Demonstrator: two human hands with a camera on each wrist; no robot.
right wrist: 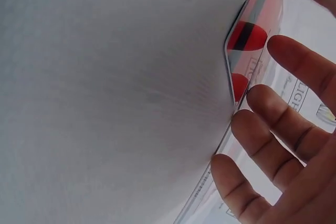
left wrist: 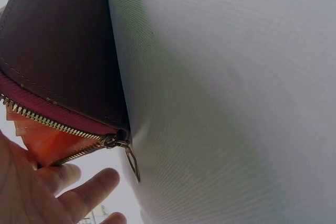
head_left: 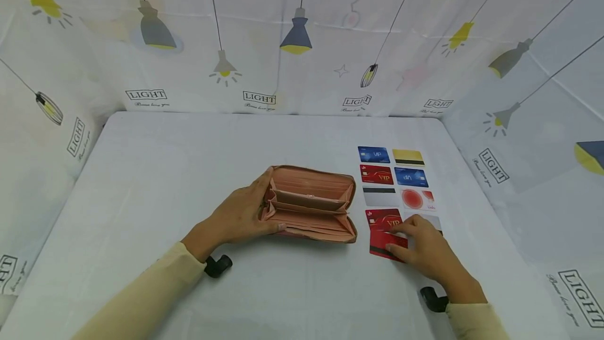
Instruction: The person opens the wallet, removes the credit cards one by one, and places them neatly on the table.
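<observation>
My left hand holds an unzipped pink wallet by its left end, thumb along the near edge. The wallet lies spread, showing its inner pockets. Close up in the left wrist view are its dark outer side and metal zipper pull. My right hand is over a red card with a dark stripe, thumb and forefinger spread at it. That card lies just below a red VIP card. In the right wrist view, the fingers are extended near a red card's edge.
Above the right hand, more cards lie in two columns: blue ones, a gold one, a red one, a silver one and a white one with a red circle. Lamp-print cloth surrounds the white table.
</observation>
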